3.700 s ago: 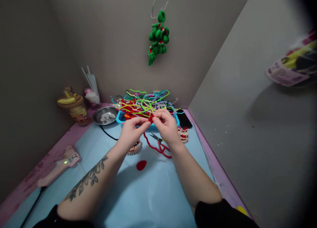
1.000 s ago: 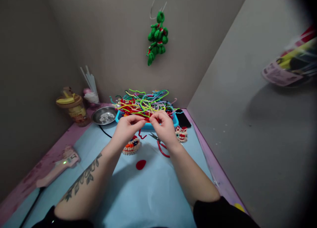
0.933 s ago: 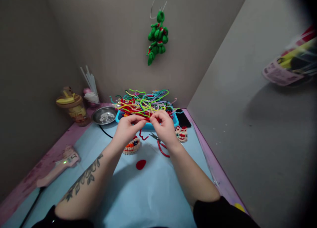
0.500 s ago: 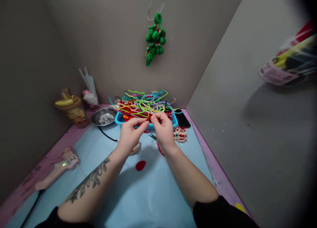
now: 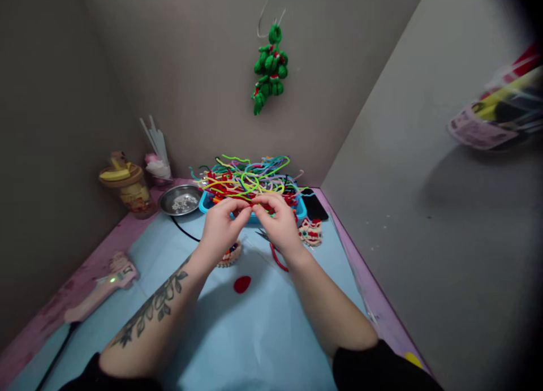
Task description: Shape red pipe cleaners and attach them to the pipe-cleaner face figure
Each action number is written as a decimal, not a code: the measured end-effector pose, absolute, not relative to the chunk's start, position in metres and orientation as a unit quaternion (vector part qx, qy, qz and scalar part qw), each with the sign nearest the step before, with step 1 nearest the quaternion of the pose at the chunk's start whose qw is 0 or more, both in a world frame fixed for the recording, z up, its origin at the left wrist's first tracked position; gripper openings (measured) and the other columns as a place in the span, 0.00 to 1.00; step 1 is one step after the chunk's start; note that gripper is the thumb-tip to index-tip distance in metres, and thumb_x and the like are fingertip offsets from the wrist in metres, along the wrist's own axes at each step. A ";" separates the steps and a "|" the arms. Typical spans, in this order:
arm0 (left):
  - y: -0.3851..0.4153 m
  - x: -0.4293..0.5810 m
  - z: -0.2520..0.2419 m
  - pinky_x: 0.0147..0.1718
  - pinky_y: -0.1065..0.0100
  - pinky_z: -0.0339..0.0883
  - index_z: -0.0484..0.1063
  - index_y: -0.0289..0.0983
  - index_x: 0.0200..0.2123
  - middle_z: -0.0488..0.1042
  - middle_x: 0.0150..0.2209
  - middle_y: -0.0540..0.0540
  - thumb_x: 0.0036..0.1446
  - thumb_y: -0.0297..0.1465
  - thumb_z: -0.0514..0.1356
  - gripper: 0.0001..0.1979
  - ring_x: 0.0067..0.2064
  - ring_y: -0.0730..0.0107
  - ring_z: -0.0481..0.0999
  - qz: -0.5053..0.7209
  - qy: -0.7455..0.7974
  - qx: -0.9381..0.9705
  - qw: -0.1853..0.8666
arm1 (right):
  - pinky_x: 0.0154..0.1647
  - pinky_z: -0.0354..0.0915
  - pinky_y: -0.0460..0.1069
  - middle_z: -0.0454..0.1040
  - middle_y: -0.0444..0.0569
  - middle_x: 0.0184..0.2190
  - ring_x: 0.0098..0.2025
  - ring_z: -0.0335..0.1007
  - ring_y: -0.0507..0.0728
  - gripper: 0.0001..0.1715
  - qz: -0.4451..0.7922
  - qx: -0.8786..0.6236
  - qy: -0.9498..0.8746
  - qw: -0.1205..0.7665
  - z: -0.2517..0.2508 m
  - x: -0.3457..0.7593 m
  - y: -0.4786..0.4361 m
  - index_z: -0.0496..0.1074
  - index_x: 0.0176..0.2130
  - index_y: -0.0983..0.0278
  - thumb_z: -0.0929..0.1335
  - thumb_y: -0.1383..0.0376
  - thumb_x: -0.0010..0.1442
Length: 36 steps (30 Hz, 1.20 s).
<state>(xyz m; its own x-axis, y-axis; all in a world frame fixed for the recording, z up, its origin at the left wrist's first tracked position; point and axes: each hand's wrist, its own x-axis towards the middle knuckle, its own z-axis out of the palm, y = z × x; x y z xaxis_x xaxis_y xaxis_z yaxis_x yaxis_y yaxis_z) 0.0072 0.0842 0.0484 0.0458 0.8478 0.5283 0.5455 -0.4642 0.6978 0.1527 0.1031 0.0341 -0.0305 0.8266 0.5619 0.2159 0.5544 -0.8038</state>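
Observation:
My left hand [image 5: 224, 224] and my right hand [image 5: 278, 224] meet fingertip to fingertip over the front edge of a blue tray [image 5: 302, 210]. Both are closed in a pinch on a small red pipe cleaner [image 5: 251, 205], mostly covered by the fingers. Behind them, the tray overflows with pipe cleaners [image 5: 250, 179] of many colours. Red-handled scissors [image 5: 278, 258] lie partly under my right hand. A beige beaded-looking round piece [image 5: 230, 255] sits beside my left wrist. Nearer to me, a red oval piece [image 5: 242, 284] rests on the blue sheet [image 5: 263, 334].
On the left lie a pink glue gun [image 5: 104, 289] with a green light and a metal dish [image 5: 180, 200] of small clear bits. A lidded cup [image 5: 127, 190] stands behind. To the right are a beige-and-red piece [image 5: 311, 232] and a black phone [image 5: 314, 204]. A green ornament [image 5: 270, 68] hangs on the wall.
My fingertips have drawn closer together around the red pipe cleaner, whose loose red part below the fingers no longer shows. The view has shifted slightly.

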 end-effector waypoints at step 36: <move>0.086 0.026 0.033 0.28 0.70 0.68 0.76 0.34 0.35 0.78 0.27 0.48 0.50 0.35 0.63 0.11 0.27 0.69 0.74 0.509 0.497 0.610 0.347 | 0.26 0.59 0.47 0.64 0.40 0.21 0.24 0.58 0.50 0.18 0.597 -0.338 -0.339 0.644 0.021 0.136 0.114 0.66 0.25 0.61 0.75 0.58 0.38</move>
